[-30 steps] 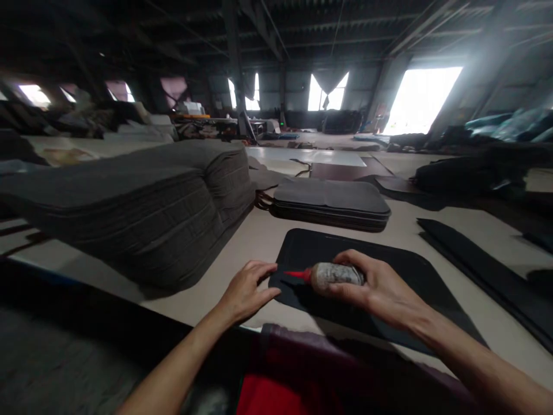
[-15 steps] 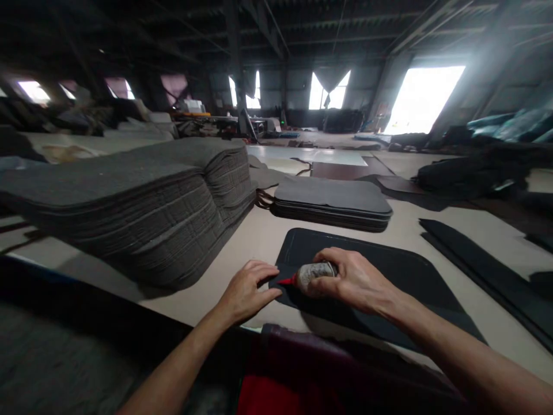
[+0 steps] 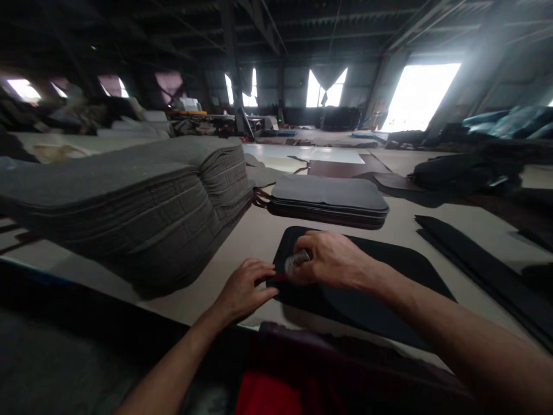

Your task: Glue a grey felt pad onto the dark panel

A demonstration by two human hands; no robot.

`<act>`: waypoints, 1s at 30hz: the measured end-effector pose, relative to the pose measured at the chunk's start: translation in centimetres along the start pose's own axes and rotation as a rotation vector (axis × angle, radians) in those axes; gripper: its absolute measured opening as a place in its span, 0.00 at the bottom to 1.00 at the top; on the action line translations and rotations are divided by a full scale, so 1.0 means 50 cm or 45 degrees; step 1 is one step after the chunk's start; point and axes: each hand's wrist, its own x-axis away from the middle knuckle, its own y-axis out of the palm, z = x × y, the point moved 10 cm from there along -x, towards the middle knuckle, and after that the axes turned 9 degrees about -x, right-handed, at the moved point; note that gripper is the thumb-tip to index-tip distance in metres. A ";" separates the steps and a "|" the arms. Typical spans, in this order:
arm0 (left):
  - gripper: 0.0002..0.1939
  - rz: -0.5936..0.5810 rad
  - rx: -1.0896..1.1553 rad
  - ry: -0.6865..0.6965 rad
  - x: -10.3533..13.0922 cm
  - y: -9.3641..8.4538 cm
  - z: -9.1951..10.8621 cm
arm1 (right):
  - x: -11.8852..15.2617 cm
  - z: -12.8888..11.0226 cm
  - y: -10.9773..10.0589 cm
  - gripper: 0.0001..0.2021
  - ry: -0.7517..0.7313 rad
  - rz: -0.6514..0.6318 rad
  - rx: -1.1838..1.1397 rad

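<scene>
A black panel with rounded corners (image 3: 367,308) lies flat on the pale tabletop in front of me. At its left end rests my left hand (image 3: 244,291), thumb and fingers apart, with the fingertips at the panel's edge. My right hand (image 3: 334,259) is wrapped around a squeeze bottle with a red nozzle (image 3: 296,268). The bottle is tilted over the panel, its nozzle pointing left between my left thumb and fingers. My right hand covers much of the bottle, and the nozzle's tip is hard to make out against the dark surface.
A tall stack of grey felt-like pieces (image 3: 99,173) stands on the left. Beyond the panel sits a lower stack of rounded grey pieces (image 3: 328,193). Long dark folded pieces (image 3: 466,253) lie at the right on the pale tabletop (image 3: 242,236). Its near edge runs just before me.
My right hand has moved slightly left with the bottle and turned, so less of the bottle shows. My left hand has stayed at the panel's edge. The view has shifted a little.
</scene>
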 end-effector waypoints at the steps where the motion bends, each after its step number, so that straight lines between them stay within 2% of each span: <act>1: 0.18 -0.002 0.002 0.000 0.000 0.000 0.000 | -0.002 -0.004 0.000 0.13 -0.007 -0.017 0.017; 11: 0.17 -0.017 0.003 0.013 -0.003 0.000 0.001 | -0.015 -0.038 -0.005 0.10 -0.084 -0.099 0.124; 14: 0.18 -0.015 0.011 0.030 -0.003 0.000 0.000 | -0.006 -0.011 -0.014 0.10 0.022 -0.163 0.142; 20: 0.18 -0.046 0.010 -0.006 -0.002 0.003 -0.006 | 0.026 0.066 -0.051 0.10 0.137 -0.148 0.156; 24: 0.17 -0.064 0.016 -0.019 -0.003 0.004 -0.006 | 0.058 0.111 -0.073 0.12 0.227 -0.123 0.154; 30: 0.17 -0.082 0.001 -0.038 -0.005 0.005 -0.016 | 0.126 0.177 -0.107 0.09 0.436 -0.114 0.182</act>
